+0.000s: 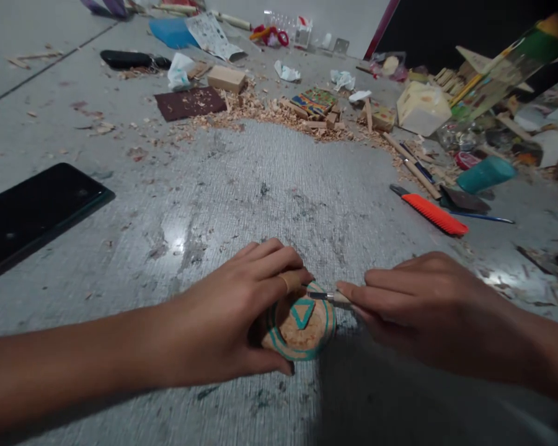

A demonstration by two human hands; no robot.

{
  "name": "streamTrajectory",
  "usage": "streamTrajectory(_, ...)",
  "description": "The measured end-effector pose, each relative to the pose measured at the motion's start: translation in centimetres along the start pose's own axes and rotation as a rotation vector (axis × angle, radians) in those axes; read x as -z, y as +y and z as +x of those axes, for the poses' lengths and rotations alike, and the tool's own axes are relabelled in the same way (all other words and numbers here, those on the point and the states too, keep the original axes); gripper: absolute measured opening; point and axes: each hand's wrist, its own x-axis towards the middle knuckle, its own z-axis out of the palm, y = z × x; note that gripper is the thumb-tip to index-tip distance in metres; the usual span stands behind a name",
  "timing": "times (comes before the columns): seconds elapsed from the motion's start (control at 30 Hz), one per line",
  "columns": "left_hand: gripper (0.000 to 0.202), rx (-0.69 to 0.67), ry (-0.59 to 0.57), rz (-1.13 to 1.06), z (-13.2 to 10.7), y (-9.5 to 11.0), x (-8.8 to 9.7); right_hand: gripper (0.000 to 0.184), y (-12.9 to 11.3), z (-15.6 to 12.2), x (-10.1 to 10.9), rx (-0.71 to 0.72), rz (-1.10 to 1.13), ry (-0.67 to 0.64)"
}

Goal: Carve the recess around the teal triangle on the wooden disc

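Observation:
A round wooden disc [323,344] with teal rings and a teal triangle at its centre lies on the grey surface in front of me. My left hand [255,303] grips its left side, thumb at the near edge and fingers at the far edge. In my right hand [413,303] is a carving knife [328,297], pinched by its light handle. The short metal blade points left over the upper part of the disc, near the triangle; whether it touches the wood I cannot tell.
To the left lies a black phone [41,204]. An orange-handled cutter [434,214] rests at right, beside pencil-like sticks [413,164] and a teal cylinder [486,173]. Wood shavings [255,105], a brown sandpaper sheet [190,102] and a wood block [227,79] lie farther back.

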Motion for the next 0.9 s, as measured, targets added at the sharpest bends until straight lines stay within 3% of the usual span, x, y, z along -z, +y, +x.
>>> streamTrajectory(0.2,0.066,0.003,-0.021,-0.043,0.2,0.3,-0.1,0.016,-0.4,0.5,-0.9,-0.071,0.070,0.074)
streamTrajectory(0.33,0.065,0.004,-0.106,-0.065,0.3,0.5,0.1,0.016,-0.5,1.2,-2.2,-0.027,0.137,0.099)
streamTrajectory(0.43,0.072,0.025,-0.100,-0.004,0.0,0.4,0.2,0.017,-0.5,1.7,-2.7,-0.003,0.190,0.115)
streamTrajectory(0.67,0.072,0.023,-0.095,0.012,-0.2,-0.1,0.4,0.020,0.6,0.2,-0.8,0.003,0.006,0.101)
streamTrajectory(0.9,0.091,0.026,-0.049,0.084,-0.2,-0.1,0.3,0.023,0.1,-1.0,-0.3,-0.045,0.004,0.055)
